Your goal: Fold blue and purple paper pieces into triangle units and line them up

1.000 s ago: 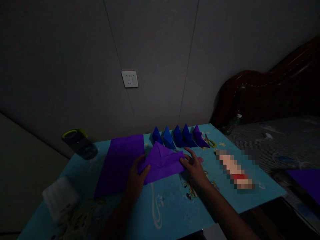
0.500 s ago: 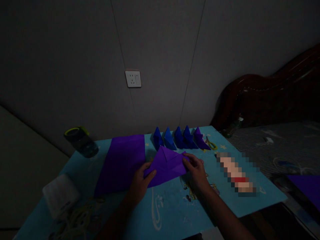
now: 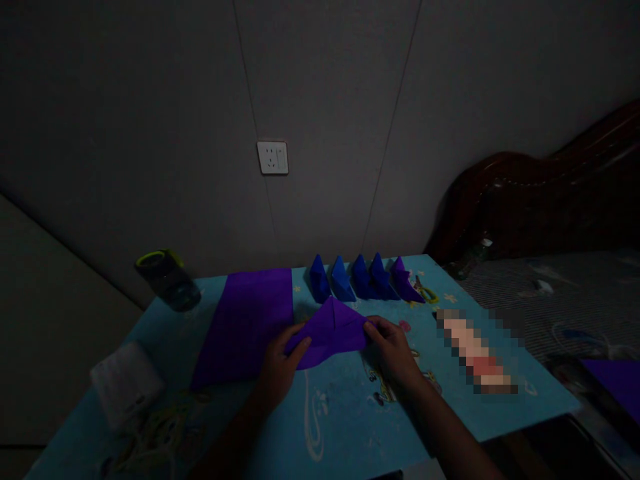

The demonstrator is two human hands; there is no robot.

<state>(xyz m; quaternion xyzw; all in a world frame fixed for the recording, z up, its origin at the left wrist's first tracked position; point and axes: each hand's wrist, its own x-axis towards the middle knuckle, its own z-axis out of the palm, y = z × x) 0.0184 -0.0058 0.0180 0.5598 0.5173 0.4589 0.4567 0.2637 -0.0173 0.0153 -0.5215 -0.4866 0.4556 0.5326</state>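
Pinching the folded purple paper (image 3: 330, 335), both hands (image 3: 281, 365) (image 3: 397, 352) now have its lower edge curving.

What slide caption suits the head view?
Left hand and right hand hold folded purple paper in front of five folded paper boats.

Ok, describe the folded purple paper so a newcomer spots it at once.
Find the blue table by the wall. Over its middle, the left hand and right hand grip the folded purple paper by its ends. It alone is held, and its triangular peak tells it from the flat purple sheet.
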